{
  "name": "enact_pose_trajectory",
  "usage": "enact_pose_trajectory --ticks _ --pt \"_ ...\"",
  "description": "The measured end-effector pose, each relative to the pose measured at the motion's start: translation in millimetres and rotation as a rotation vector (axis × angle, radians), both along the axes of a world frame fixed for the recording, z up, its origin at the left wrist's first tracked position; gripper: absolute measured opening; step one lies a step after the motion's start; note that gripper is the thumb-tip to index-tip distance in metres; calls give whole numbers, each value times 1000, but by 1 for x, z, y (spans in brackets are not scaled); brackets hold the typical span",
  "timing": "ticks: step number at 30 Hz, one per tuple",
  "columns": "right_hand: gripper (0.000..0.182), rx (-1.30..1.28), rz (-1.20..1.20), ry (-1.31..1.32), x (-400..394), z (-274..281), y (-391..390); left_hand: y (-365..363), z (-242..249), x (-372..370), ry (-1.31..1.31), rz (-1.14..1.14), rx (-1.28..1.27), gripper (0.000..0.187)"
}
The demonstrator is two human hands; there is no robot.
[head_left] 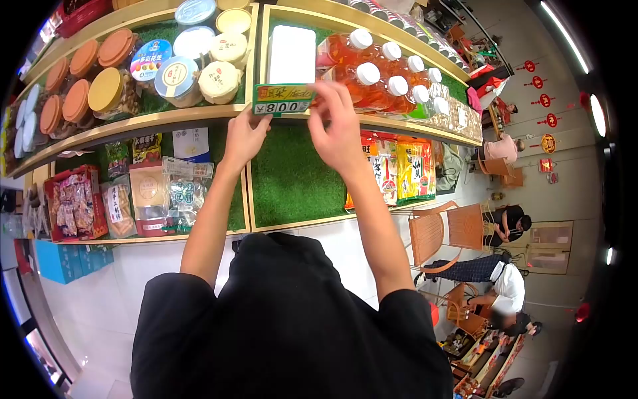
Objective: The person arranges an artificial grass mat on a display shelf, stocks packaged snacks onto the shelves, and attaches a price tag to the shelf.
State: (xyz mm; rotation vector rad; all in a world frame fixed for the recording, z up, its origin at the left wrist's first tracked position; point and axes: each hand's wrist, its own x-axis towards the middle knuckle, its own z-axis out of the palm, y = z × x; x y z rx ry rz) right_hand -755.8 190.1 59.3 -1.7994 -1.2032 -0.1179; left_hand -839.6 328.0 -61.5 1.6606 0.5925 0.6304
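A green and yellow price sign (284, 99) with the digits 800 stands at the front edge of the upper shelf. My left hand (244, 138) has thumb and fingers closed at the sign's lower left corner. My right hand (335, 130) is at the sign's right end, its fingers curved and apart from the thumb. Right behind the sign lies a white box-like container (292, 53). Bottles of orange-red drink (359, 73) with white caps stand in rows beside my right fingers.
Lidded jars (179, 83) fill the shelf's left section. On the lower shelf lie snack bags (149, 196), a red box of packets (74, 203) and red and yellow packages (399, 169). Wicker chairs (425, 233) and several people, one in a white shirt (508, 286), are off to the right.
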Motion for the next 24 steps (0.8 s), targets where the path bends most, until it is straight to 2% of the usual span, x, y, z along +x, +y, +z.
enact_pose_trajectory --ticks 2,5,10,14,17,19,24 --pt "23 -147 -16 -201 4 2 28 4 -3 0 7 1 42 26" --pt "23 -342 14 -294 8 -5 40 2 -7 -2 -5 23 79 25" --pt "16 -412 -56 -210 2 -2 29 2 -17 -1 -68 39 101 20" --pt "15 -465 -20 -213 -2 -7 26 10 -15 -8 8 -28 166 20" --pt "15 -399 -30 -205 -3 -15 23 12 -18 -4 -75 -70 118 17" --pt "16 -341 -33 -110 -3 -20 20 13 -17 -5 -95 -129 88 16" --pt "16 -289 -24 -48 1 -24 13 22 -11 -5 -14 -210 120 19"
